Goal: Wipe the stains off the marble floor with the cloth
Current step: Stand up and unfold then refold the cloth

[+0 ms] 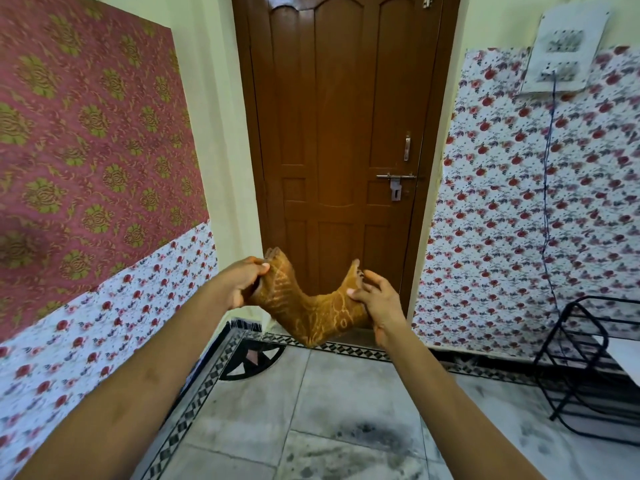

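Note:
A mustard-brown patterned cloth [311, 308] is stretched in the air between both hands, sagging in the middle, in front of the door. My left hand [244, 280] pinches its left end with closed fingers. My right hand [375, 299] grips the right end with thumb and fingers, the other fingers spread. Below lies the grey marble floor [263, 420]. A dark smudgy stain [377, 436] spreads across the tiles under my right forearm, with fainter marks toward the bottom edge.
A shut brown wooden door [343, 133] stands straight ahead. Patterned walls close in on left [86, 150] and right [512, 220]. A black wire rack [585, 368] stands on the floor at right. A black-and-white border strip [207, 382] edges the floor.

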